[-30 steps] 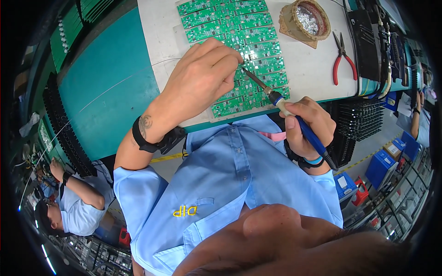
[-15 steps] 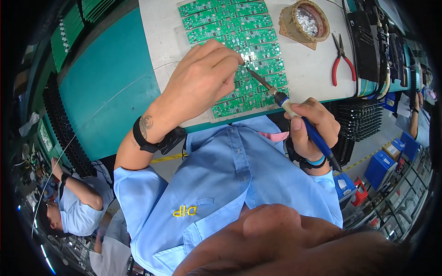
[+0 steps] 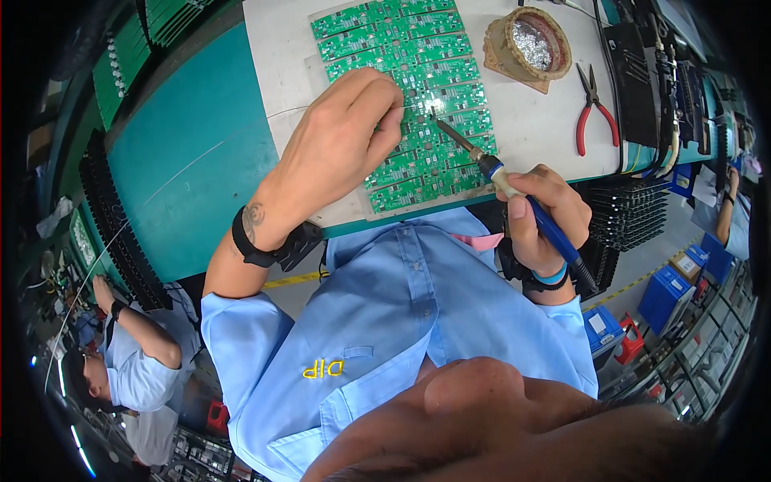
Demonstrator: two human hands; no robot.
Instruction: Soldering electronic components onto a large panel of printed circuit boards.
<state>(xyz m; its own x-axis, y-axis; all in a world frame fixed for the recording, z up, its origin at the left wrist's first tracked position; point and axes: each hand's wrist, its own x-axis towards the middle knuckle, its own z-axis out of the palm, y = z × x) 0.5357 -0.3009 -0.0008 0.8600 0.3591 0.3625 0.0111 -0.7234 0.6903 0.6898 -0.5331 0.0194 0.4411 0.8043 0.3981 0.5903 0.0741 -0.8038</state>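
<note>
A panel of green circuit boards (image 3: 450,72) lies on the white work surface in front of me. My left hand (image 3: 341,140) is over its left side, fingers pinched on a thin solder wire (image 3: 287,111). The wire trails left across the green mat, and a short end sticks out past my fingertips toward the iron's tip. My right hand (image 3: 550,217) is closed around the handle of a blue soldering iron (image 3: 487,164). The dark tip of the iron is at the middle of the panel; whether it touches the board I cannot tell.
A round pot (image 3: 530,44) of silvery shavings stands right of the panel. Beside it lie red-handled pliers (image 3: 593,112). Black racks and cables line the right side. A black slotted rack (image 3: 120,217) sits on the green mat (image 3: 201,161). A co-worker (image 3: 144,345) is at far left.
My left hand has drawn back a little to the left with the solder wire, widening its gap from the iron's tip. The iron has barely moved.
</note>
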